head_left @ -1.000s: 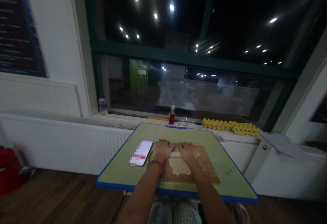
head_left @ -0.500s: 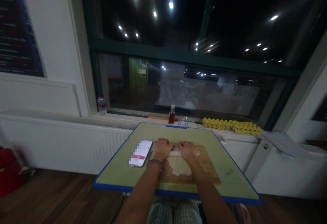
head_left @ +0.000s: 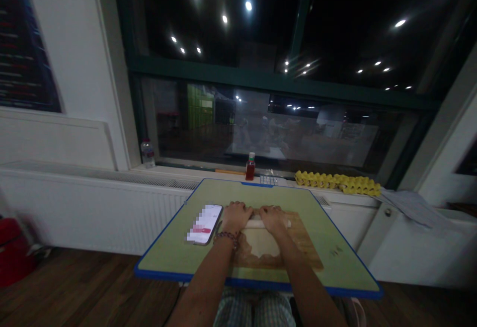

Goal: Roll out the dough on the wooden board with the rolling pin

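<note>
A pale rolling pin [head_left: 255,224] lies crosswise over a flat sheet of dough [head_left: 262,242] with a ragged near edge. My left hand [head_left: 237,215] is closed over the pin's left part, and a beaded bracelet circles that wrist. On its right part rests my right hand [head_left: 273,218], fingers curled over it, with the pin's end showing just beyond. Both hands hide much of the pin and the far edge of the dough. Dough and pin are on a wooden board [head_left: 303,237].
The green folding table [head_left: 171,255] has a blue rim. A phone [head_left: 205,225] with a lit screen lies left of my left hand. A sauce bottle [head_left: 250,168], a water bottle [head_left: 148,153] and yellow egg trays [head_left: 337,183] line the windowsill. A radiator [head_left: 93,207] stands behind.
Both hands stay on the rolling pin in nearly the same place. The view has shifted very slightly.
</note>
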### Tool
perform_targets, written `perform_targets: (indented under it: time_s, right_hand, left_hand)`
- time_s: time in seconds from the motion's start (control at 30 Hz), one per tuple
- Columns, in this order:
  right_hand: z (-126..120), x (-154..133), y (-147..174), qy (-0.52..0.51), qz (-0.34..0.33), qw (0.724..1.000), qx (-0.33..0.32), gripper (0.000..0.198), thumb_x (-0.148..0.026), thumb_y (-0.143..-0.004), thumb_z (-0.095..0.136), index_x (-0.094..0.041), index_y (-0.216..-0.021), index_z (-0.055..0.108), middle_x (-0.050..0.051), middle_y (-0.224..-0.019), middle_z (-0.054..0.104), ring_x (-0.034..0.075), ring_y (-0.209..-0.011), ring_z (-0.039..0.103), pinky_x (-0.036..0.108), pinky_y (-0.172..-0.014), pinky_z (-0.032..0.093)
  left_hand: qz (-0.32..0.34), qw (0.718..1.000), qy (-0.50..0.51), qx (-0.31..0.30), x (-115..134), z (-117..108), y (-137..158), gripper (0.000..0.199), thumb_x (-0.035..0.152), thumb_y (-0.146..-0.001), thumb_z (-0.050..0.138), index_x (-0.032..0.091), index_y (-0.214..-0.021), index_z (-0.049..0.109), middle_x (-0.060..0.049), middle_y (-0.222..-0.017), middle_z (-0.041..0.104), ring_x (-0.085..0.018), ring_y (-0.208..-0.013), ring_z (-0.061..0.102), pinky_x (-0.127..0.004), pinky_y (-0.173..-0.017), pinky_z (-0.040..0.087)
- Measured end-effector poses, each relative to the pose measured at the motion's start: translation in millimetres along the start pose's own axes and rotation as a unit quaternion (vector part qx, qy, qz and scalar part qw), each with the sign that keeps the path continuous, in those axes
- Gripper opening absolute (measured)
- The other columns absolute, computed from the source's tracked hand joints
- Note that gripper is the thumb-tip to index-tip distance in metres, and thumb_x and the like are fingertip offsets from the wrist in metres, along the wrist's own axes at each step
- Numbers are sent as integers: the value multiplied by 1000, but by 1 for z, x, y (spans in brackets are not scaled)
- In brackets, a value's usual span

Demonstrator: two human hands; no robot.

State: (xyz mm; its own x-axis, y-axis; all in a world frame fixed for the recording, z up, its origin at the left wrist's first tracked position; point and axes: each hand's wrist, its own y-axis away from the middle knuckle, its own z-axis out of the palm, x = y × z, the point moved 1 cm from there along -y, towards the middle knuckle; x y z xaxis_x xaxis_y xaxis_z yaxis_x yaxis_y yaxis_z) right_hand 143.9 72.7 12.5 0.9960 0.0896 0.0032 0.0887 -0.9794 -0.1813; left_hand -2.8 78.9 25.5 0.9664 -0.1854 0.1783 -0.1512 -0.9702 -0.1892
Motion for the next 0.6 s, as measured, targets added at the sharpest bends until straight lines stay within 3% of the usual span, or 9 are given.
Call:
perform_targets:
  time_s: [0.1, 0.43, 0.6]
  right_hand:
    - [-1, 0, 1, -1, 9, 1000, -2, 39, -27, -98, 34, -22, -114, 69, 12, -119, 69, 25, -111, 61, 36, -89, 42]
    - [5, 2, -7, -33, 57, 998, 6, 41, -34, -98, 34, -22, -109, 73, 11, -115, 71, 24, -108, 62, 34, -89, 42]
    - [4, 2, -8, -19, 38, 999, -2, 43, -31, -97, 33, -21, -111, 72, 12, -116, 70, 25, -108, 61, 35, -87, 43]
  left_hand:
    - [-8, 1000, -2, 27, -1, 3, -3, 46, 43, -93, 36, 15, -95, 73, -15, -108, 71, -29, -106, 61, -41, -90, 46]
    - [-14, 999, 11, 28, -4, 5, -8, 41, 42, -90, 41, 17, -92, 75, -13, -107, 72, -28, -107, 62, -40, -91, 45]
    - [-16, 999, 15, 32, -5, 9, -13, 41, 42, -89, 43, 17, -92, 75, -14, -106, 72, -29, -107, 62, -40, -91, 45]
